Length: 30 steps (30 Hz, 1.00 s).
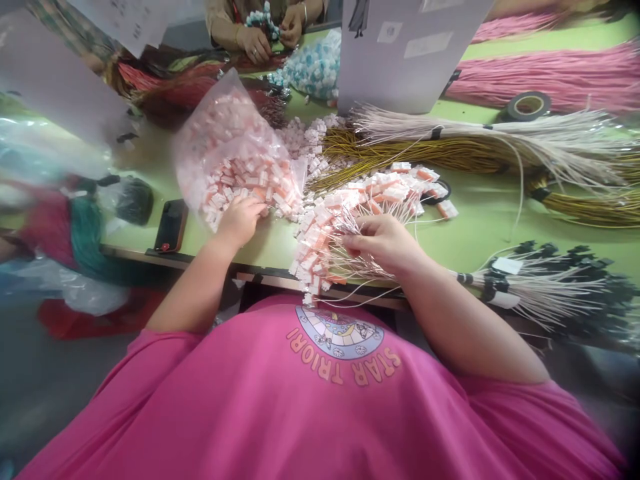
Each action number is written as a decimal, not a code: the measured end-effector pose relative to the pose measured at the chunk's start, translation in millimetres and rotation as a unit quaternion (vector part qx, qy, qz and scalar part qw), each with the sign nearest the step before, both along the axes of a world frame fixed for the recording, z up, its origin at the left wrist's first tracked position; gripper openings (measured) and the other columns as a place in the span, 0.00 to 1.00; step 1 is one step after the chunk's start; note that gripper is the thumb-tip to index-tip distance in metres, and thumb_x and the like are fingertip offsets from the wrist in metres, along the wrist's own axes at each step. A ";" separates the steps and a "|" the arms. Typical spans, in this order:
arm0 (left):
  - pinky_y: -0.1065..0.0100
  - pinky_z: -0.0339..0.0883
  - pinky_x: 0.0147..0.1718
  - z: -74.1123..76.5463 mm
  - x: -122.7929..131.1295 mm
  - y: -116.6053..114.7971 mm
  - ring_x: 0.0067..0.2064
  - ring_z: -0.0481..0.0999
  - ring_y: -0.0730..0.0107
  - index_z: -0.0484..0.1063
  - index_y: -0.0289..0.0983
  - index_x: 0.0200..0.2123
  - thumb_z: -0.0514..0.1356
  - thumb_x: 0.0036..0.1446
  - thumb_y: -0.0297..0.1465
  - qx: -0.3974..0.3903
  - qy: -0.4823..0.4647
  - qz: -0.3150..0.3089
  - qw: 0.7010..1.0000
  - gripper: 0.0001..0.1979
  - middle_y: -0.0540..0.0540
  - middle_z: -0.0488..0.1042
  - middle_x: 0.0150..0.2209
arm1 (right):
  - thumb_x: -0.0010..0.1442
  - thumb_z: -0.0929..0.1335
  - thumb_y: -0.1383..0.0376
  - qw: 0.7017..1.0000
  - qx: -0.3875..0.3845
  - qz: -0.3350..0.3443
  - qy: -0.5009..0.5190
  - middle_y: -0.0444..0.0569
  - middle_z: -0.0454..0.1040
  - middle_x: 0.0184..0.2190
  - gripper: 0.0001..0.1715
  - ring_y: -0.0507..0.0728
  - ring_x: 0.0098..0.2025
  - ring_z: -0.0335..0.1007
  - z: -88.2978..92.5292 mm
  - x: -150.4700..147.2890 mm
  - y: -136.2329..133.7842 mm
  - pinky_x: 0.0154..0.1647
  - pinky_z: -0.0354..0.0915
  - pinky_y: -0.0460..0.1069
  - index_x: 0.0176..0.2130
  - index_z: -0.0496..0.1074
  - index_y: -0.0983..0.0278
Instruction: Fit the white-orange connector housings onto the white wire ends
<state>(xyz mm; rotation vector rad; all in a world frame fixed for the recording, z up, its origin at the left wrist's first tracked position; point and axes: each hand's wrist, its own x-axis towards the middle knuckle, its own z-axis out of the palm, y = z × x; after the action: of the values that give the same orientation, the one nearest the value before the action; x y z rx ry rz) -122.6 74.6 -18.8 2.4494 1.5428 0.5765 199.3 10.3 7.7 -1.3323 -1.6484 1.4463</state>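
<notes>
My left hand (pixel 241 220) reaches into the mouth of a clear plastic bag (pixel 225 143) full of small white-and-orange plastic connectors (pixel 250 180); its fingers are curled among the pieces. My right hand (pixel 383 241) is closed on a bundle of thin white wires (pixel 345 257) that end in the same connectors. More fitted connectors (pixel 395 190) fan out just beyond it. Both hands are near the front edge of the green table (pixel 475 220).
Bundles of white (pixel 480 127), yellow (pixel 400 157) and pink (pixel 550 73) wires lie across the table. A black-tipped wire bundle (pixel 550 280) lies at right. A phone (pixel 171 225) and tape roll (pixel 529 105) rest on the table. Another person's hands (pixel 270 33) work opposite, near a grey board (pixel 400 53).
</notes>
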 end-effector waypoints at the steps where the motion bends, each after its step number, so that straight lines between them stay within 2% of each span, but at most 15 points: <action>1: 0.57 0.60 0.51 -4.5 -3.2 5.7 0.44 0.68 0.60 0.76 0.37 0.32 0.54 0.54 0.23 -0.007 0.014 -0.013 1.000 0.10 0.42 0.75 0.40 | 0.53 0.70 0.56 1.000 -0.002 0.001 0.002 0.44 0.70 0.19 0.16 0.49 0.21 0.58 0.1 -0.5 0.3 0.24 0.55 0.49 0.22 0.70 0.65; 4: 0.55 0.59 0.51 -8.5 -3.6 13.4 0.45 0.66 0.58 0.73 0.36 0.31 0.54 0.54 0.24 0.016 0.057 -0.021 0.998 0.08 0.40 0.73 0.39 | 0.53 0.69 0.59 1.000 -0.011 0.002 0.024 0.45 0.71 0.20 0.14 0.49 0.21 0.59 0.8 -3.1 0.6 0.24 0.55 0.49 0.21 0.71 0.65; 7: 0.55 0.59 0.51 1.4 6.2 6.4 0.46 0.66 0.56 0.70 0.36 0.30 0.57 0.51 0.24 0.035 0.075 -0.001 0.997 0.03 0.40 0.71 0.38 | 0.52 0.70 0.61 0.999 -0.027 0.005 0.044 0.43 0.68 0.18 0.14 0.48 0.20 0.57 1.5 -5.7 -0.2 0.23 0.53 0.48 0.20 0.68 0.65; 9: 0.59 0.63 0.47 13.1 19.2 -7.6 0.42 0.68 0.61 0.69 0.36 0.31 0.61 0.50 0.26 0.008 0.009 0.042 0.999 0.04 0.43 0.71 0.36 | 0.51 0.69 0.63 0.998 -0.034 -0.001 0.055 0.41 0.64 0.17 0.12 0.47 0.19 0.54 1.6 -7.3 -1.2 0.22 0.50 0.48 0.21 0.68 0.64; 11: 0.66 0.67 0.39 25.9 37.7 -27.7 0.35 0.70 0.69 0.69 0.37 0.37 0.63 0.49 0.29 -0.065 -0.126 0.072 0.987 0.10 0.48 0.71 0.32 | 0.50 0.69 0.65 0.997 -0.034 -0.010 0.069 0.40 0.63 0.17 0.08 0.47 0.19 0.53 1.5 -9.0 -2.3 0.22 0.49 0.47 0.22 0.69 0.65; 12: 0.69 0.67 0.35 31.7 48.5 -38.5 0.32 0.70 0.72 0.68 0.38 0.43 0.64 0.49 0.30 -0.120 -0.210 0.052 0.969 0.16 0.51 0.71 0.30 | 0.49 0.69 0.65 0.997 -0.030 -0.014 0.074 0.40 0.63 0.17 0.06 0.47 0.20 0.53 1.5 -9.8 -2.7 0.22 0.50 0.47 0.23 0.70 0.65; 13: 0.71 0.67 0.32 36.6 59.8 -48.8 0.30 0.71 0.75 0.68 0.38 0.46 0.65 0.48 0.31 -0.197 -0.279 0.003 0.940 0.20 0.52 0.71 0.29 | 0.49 0.69 0.66 0.996 -0.025 -0.018 0.079 0.40 0.64 0.18 0.06 0.47 0.21 0.54 1.6 -10.6 -3.2 0.23 0.51 0.47 0.23 0.71 0.65; 15: 0.72 0.68 0.29 43.1 81.3 -64.7 0.27 0.72 0.76 0.70 0.36 0.44 0.67 0.47 0.31 -0.326 -0.369 -0.046 0.869 0.19 0.52 0.72 0.27 | 0.49 0.68 0.66 0.997 -0.008 -0.019 0.079 0.41 0.66 0.20 0.06 0.48 0.22 0.57 2.0 -11.6 -4.0 0.25 0.53 0.47 0.23 0.71 0.66; 17: 0.72 0.71 0.29 45.0 98.1 -72.2 0.28 0.75 0.74 0.71 0.34 0.41 0.67 0.47 0.30 -0.396 -0.420 -0.046 0.816 0.17 0.51 0.74 0.27 | 0.50 0.68 0.65 0.997 0.021 -0.017 0.066 0.42 0.67 0.21 0.07 0.49 0.24 0.58 3.0 -12.2 -5.0 0.26 0.55 0.47 0.23 0.71 0.66; 20: 0.70 0.74 0.34 43.1 111.4 -72.0 0.33 0.79 0.70 0.71 0.33 0.41 0.66 0.49 0.29 -0.432 -0.459 -0.012 0.776 0.15 0.47 0.77 0.31 | 0.53 0.68 0.63 0.997 0.060 -0.007 0.041 0.42 0.67 0.22 0.10 0.49 0.26 0.60 4.6 -13.0 -6.8 0.28 0.56 0.48 0.24 0.71 0.65; 22: 0.68 0.74 0.36 41.9 114.4 -70.0 0.34 0.79 0.70 0.71 0.32 0.41 0.66 0.50 0.29 -0.436 -0.461 -0.001 0.773 0.14 0.46 0.77 0.33 | 0.54 0.66 0.62 0.997 0.080 -0.004 0.019 0.42 0.66 0.21 0.11 0.49 0.25 0.59 5.3 -14.1 -8.1 0.28 0.56 0.48 0.24 0.71 0.65; 25: 0.69 0.74 0.36 42.4 115.6 -69.5 0.33 0.79 0.71 0.72 0.32 0.40 0.65 0.51 0.27 -0.425 -0.444 0.008 0.788 0.12 0.46 0.77 0.33 | 0.56 0.65 0.62 0.994 0.105 -0.014 -0.026 0.41 0.62 0.19 0.13 0.49 0.24 0.56 5.4 -16.7 -9.2 0.26 0.54 0.47 0.23 0.69 0.65; 30: 0.71 0.74 0.34 45.1 116.9 -71.9 0.33 0.78 0.72 0.72 0.32 0.42 0.63 0.53 0.27 -0.398 -0.424 0.022 0.813 0.11 0.47 0.77 0.32 | 0.54 0.65 0.62 0.990 0.101 -0.026 -0.095 0.41 0.60 0.18 0.13 0.48 0.23 0.54 4.8 -20.7 -9.7 0.25 0.52 0.47 0.21 0.64 0.65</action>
<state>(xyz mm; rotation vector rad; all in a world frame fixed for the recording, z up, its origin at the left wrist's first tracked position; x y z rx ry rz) -5.7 2.7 26.4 1.2413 1.1003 0.6978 178.6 0.6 12.6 -1.4206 -1.8132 1.1171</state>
